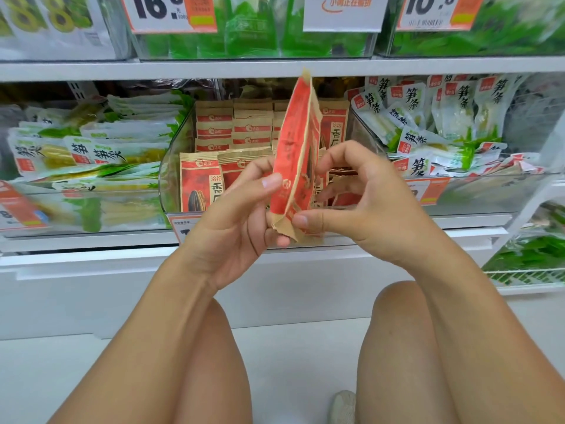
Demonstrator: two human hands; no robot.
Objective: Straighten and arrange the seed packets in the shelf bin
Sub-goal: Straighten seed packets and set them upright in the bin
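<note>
A small stack of red-and-brown paper seed packets (295,154) stands upright, edge-on, in front of the clear shelf bin (171,166). My left hand (241,215) grips the stack's lower left side, thumb on its red face. My right hand (360,206) pinches the bottom right corner with the thumb, its fingers curled behind the stack. More seed packets (235,127) stand in rows at the back of the bin, and one upright packet (198,185) leans at the front left. The bin's right front part is hidden behind my hands.
Neighbouring bins hold green-and-white bamboo shoot packets on the left (91,151) and on the right (443,117). The shelf above (275,68) carries green bags and price tags. My knees (397,301) are below, near the shelf's white base.
</note>
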